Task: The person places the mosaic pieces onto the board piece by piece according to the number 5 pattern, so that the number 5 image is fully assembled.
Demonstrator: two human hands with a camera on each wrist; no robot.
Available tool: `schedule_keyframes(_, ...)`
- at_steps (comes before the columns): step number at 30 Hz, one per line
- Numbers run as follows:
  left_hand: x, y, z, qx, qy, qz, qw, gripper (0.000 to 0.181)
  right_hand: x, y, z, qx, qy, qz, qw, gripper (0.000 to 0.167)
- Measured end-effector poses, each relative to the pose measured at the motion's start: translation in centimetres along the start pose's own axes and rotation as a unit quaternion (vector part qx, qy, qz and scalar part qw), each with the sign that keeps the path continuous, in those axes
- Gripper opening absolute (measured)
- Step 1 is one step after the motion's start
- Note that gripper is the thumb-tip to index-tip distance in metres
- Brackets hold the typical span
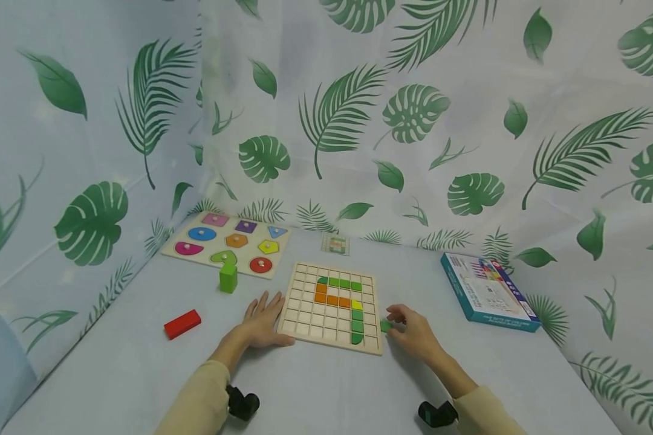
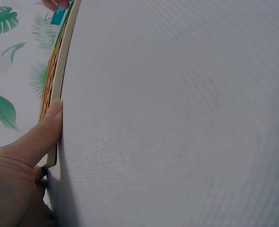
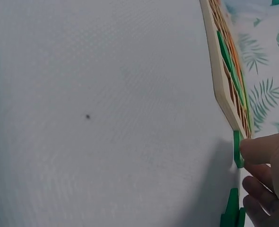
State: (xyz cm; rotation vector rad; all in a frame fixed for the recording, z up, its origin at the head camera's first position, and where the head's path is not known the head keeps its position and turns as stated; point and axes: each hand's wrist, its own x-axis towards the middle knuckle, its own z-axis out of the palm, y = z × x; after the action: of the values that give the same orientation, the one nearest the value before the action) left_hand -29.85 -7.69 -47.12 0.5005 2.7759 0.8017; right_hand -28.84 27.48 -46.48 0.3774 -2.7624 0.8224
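Note:
A wooden grid board [image 1: 310, 320] lies on the table with orange, yellow and several green tiles in its cells. My left hand [image 1: 263, 323] rests flat at the board's near left corner, fingers spread along the left side. Its thumb [image 2: 49, 120] touches the board's front edge. Beside the right edge, my right hand [image 1: 413, 331] pinches a small green tile [image 1: 385, 326]. The right wrist view shows this green tile [image 3: 237, 150] standing on edge against the thumb, near the board's corner. More green pieces [image 3: 231, 213] lie by the curled fingers there.
A knobbed shape puzzle [image 1: 242, 269] lies at the back left, a green block [image 1: 228, 280] standing at its near edge. A red block [image 1: 182, 324] lies left of my left hand. Behind the board is a small pattern card [image 1: 328, 243]. A blue-edged box [image 1: 490, 293] sits at right.

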Motion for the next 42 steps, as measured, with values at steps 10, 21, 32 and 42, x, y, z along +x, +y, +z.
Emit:
schedule_keyframes(10,0.2,0.7,0.1,-0.006,0.003,0.009,0.9999,0.099,-0.2,1.0,-0.4,-0.011,0.003,0.002,0.9999,0.039)
schedule_keyframes(21,0.3,1.0,0.2,-0.021,0.005,0.010,0.9997,0.099,-0.3,1.6,-0.6,-0.011,0.014,-0.010,0.9998,0.038)
schedule_keyframes(32,-0.4,-0.3,0.9,-0.020,0.007,0.005,0.9998,0.099,-1.1,1.5,0.7,0.019,0.019,-0.004,0.9996,0.038)
schedule_keyframes(42,0.0,-0.4,0.4,-0.025,0.021,0.015,0.9994,0.099,-0.6,1.2,0.1,0.032,0.030,-0.006,0.9990,0.038)
